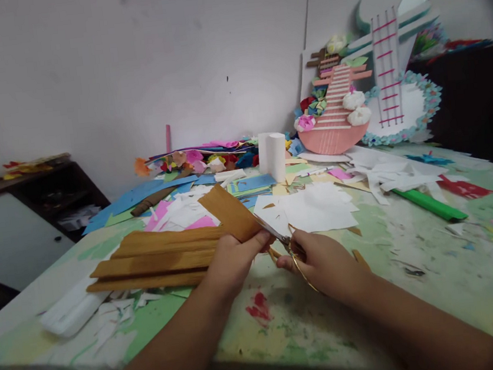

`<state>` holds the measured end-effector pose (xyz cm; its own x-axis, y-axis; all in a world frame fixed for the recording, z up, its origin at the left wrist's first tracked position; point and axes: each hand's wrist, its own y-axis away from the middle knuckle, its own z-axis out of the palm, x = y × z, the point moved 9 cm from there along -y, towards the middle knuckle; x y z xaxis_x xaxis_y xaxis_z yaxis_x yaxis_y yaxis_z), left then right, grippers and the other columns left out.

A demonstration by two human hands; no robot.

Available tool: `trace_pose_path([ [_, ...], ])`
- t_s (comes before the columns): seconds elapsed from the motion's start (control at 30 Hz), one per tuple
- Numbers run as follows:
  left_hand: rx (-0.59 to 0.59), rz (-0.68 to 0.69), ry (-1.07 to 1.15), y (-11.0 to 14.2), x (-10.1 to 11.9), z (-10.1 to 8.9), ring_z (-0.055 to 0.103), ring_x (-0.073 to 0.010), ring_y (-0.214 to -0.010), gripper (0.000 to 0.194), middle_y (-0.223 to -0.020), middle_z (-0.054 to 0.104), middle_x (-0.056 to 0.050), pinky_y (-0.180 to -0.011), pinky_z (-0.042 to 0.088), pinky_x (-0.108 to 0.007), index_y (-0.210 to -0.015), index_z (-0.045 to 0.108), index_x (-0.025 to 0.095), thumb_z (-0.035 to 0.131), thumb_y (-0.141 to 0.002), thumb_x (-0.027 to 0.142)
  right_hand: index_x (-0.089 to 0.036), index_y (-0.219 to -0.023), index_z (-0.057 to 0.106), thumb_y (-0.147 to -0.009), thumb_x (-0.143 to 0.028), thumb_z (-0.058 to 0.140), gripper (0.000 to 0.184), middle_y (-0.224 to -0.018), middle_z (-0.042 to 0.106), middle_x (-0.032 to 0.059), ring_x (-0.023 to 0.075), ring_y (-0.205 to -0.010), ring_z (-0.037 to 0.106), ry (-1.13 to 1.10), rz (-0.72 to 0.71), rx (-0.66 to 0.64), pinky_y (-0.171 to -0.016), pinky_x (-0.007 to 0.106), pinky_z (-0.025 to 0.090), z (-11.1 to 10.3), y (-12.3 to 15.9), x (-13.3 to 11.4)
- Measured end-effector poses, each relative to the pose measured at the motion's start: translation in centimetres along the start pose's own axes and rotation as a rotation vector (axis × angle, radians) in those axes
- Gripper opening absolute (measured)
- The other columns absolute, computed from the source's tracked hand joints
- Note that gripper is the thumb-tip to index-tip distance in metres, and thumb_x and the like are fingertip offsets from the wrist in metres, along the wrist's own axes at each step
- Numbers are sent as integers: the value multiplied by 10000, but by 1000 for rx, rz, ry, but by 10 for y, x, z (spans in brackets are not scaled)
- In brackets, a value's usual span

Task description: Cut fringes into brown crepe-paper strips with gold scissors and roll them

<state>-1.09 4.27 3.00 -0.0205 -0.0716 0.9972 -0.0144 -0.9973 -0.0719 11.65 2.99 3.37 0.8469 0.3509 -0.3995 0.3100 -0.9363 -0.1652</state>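
My left hand [232, 258] pinches the near end of a brown crepe paper strip [228, 209], which slants up and away to the left. In my right hand [321, 256] is a pair of scissors [285, 240] with gold-coloured handles, fingers through the loops. The blades point up-left and meet the strip's edge beside my left thumb. Under and left of my left hand lies folded brown crepe paper [157, 260] in long layers. A white sheet [320, 206] with small brown scraps on it lies just beyond the scissors.
A white paper roll [272, 157] stands upright at the back. Paper flowers and coloured sheets line the wall. Guitar-shaped paper crafts [334, 133] lean at back right. A green roll [431, 204] lies at right, a white roll [75, 305] at left. Scraps litter the table [398, 310].
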Motion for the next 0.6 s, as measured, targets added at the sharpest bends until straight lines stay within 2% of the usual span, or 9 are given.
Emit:
trace_pose_path([
  [0.37,5,-26,121,1,-1,3,512,-111,-553,142,-563,587,1,-560,389,-229,-619,627,129,645,-573,261,-182,-633,465,-711,-522,454,349,-592,541,4,116,-531,426,34,-6,20,-456,213,178,-3,-1,1],
  [0.6,-32,-19,189,0,-2,5,491,-102,-547,150,-567,561,1,-556,387,-228,-629,607,125,644,-580,262,-179,-604,448,-719,-506,451,347,-570,523,-4,109,-523,416,-18,2,22,-455,213,175,-4,-1,1],
])
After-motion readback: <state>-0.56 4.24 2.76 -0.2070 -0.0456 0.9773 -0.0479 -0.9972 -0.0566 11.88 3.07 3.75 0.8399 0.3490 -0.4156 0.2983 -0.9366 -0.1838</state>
